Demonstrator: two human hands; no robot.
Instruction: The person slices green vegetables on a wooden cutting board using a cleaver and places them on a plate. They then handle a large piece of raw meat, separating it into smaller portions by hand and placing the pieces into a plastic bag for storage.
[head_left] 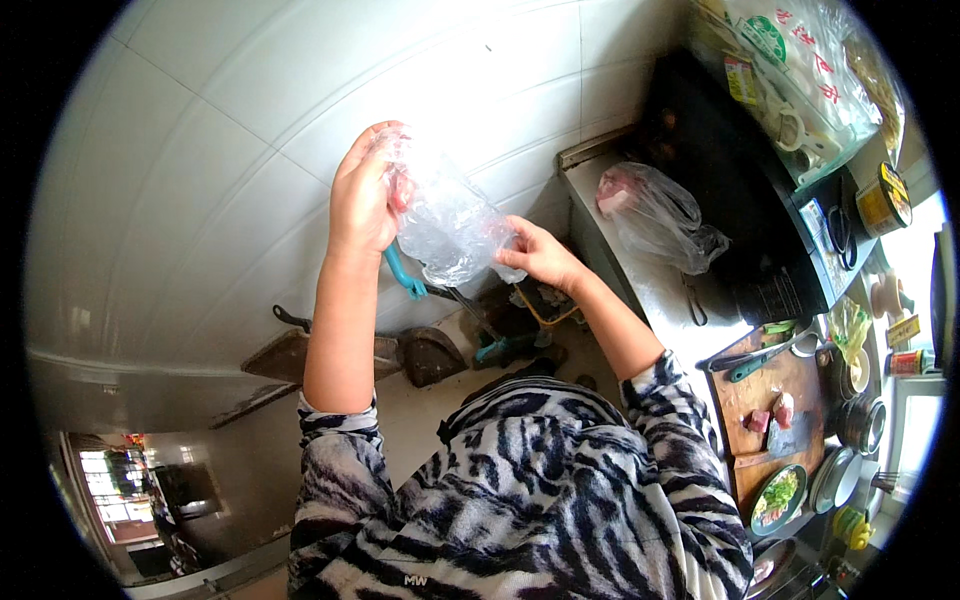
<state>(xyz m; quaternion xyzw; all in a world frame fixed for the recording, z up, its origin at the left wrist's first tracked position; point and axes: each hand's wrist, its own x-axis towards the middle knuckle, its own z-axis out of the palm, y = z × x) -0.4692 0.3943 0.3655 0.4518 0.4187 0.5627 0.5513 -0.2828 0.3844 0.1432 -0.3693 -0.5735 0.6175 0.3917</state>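
A clear, crumpled plastic bag (445,225) hangs in the air in front of the tiled wall, stretched between my two hands. My left hand (362,195) is closed around its upper left part, and something pinkish shows through the film beside the fingers; I cannot make out what it is. Lower and to the right, my right hand (545,255) pinches the bag's other edge between thumb and fingers. On the metal counter to the right lies a second clear bag (660,215), with a piece of pink raw meat (622,188) inside.
A black appliance (725,180) stands behind the counter bag. Farther right, a wooden cutting board (765,375) carries a cleaver (790,433) and meat pieces, near a plate (778,500) of chopped food. Below my hands, a dustpan (432,357) rests near the wall.
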